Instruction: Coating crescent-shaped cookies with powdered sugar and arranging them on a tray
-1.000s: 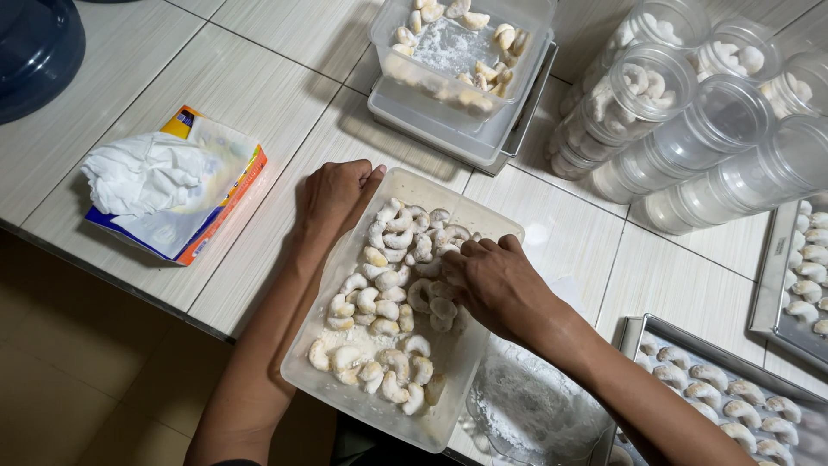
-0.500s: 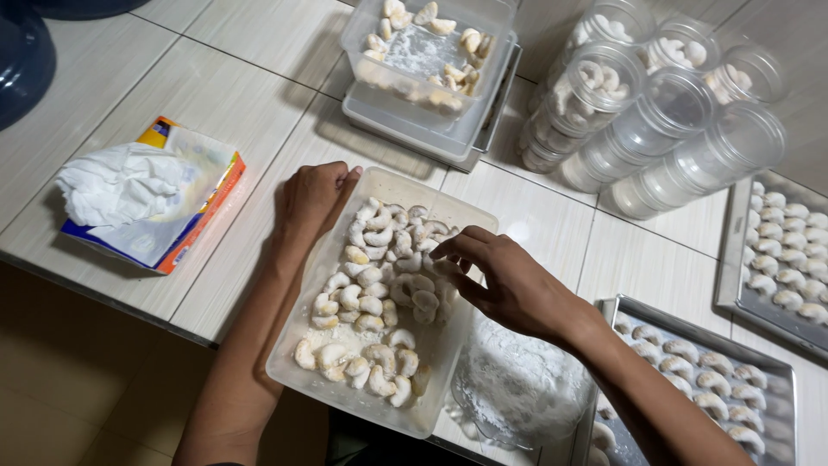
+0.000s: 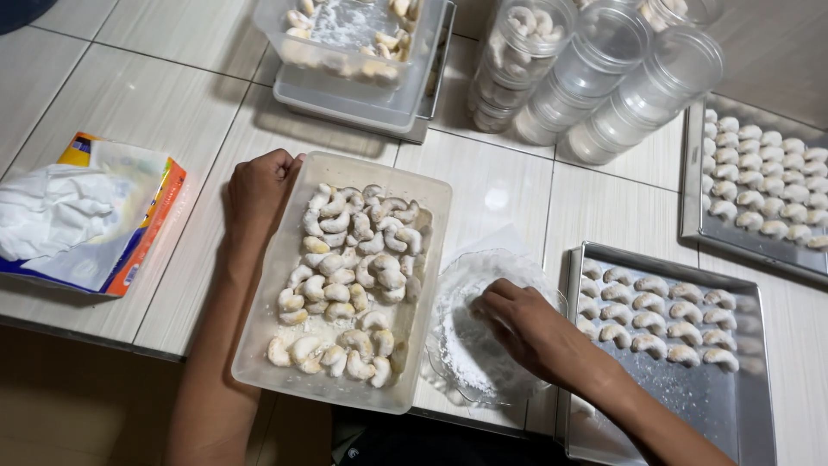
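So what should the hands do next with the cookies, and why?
Probably the right hand should lift a sugared cookie out: its fingers are down in the bowl of white powder, while the left hand steadies the clear tub of crescent cookies beside it.

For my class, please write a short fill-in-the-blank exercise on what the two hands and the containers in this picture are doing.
1. The left hand grips the far rim of the clear ____ of crescent cookies.
2. The right hand reaches into a glass bowl of white ____.
3. The metal tray beside the bowl holds cookies in ____ rows.

Missing words: tub; powder; three
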